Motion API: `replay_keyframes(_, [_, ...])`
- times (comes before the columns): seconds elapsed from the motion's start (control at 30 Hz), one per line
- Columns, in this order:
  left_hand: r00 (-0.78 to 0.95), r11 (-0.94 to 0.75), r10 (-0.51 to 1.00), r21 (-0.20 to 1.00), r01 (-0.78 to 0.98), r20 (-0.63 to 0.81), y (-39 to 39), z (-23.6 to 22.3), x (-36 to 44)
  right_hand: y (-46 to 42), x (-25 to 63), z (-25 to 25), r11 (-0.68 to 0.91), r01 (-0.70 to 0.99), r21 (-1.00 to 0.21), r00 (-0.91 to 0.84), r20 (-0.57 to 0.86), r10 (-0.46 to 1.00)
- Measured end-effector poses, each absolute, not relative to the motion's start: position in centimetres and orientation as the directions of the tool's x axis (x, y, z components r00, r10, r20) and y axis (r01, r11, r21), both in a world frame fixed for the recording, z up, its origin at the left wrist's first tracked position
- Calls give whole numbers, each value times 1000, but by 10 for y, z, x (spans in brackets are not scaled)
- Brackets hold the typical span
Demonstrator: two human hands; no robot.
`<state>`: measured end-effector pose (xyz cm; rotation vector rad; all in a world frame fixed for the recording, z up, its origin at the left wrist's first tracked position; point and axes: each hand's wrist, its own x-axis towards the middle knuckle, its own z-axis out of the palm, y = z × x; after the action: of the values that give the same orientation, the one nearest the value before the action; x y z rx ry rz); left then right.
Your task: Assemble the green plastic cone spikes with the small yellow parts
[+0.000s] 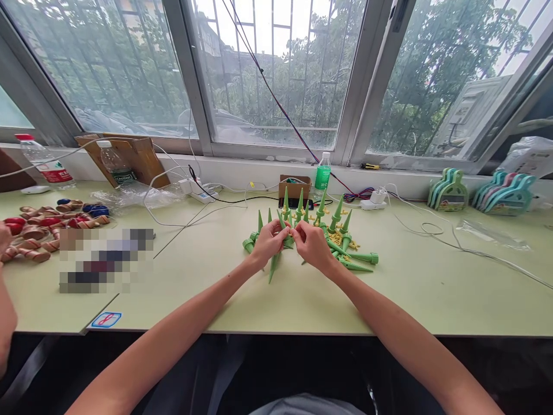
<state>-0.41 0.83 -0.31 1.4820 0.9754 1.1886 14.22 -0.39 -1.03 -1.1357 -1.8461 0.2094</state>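
Observation:
Over the middle of the table, my left hand (268, 242) is closed round a green plastic spike (272, 270), its tapered point showing below the fingers. My right hand (311, 242) is closed in a pinch, its fingertips meeting those of the left. Whatever small part lies between them is too hidden to name. Just beyond and to the right stand several upright green spikes (337, 212) with small yellow pieces on them. More green spikes (360, 258) lie on their sides by my right wrist. A heap of small yellow pieces (337, 237) sits among them.
Behind the spikes are a brown box (295, 185), a phone (298, 203) and a green-labelled bottle (322, 173). White cables (432, 227) cross the table. Packs of pastel hangers (503, 195) stand at right. At left, wooden pieces (37, 230) lie near another person's arm (5, 311).

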Motion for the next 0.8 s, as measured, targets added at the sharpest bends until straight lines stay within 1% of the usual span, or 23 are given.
replay_keyframes(0.37, [210, -308, 934, 949, 66, 288, 11, -8, -5, 0, 144, -13, 536, 632, -559, -135, 602, 787])
replay_keyframes(0.63, [225, -419, 892, 904, 83, 393, 11, -12, -3, 5, 143, -18, 486, 691, -536, -115, 582, 805])
replay_keyframes(0.8, [242, -478, 867, 865, 151, 437, 10, -11, -2, 6, 143, -19, 476, 693, -541, -109, 574, 812])
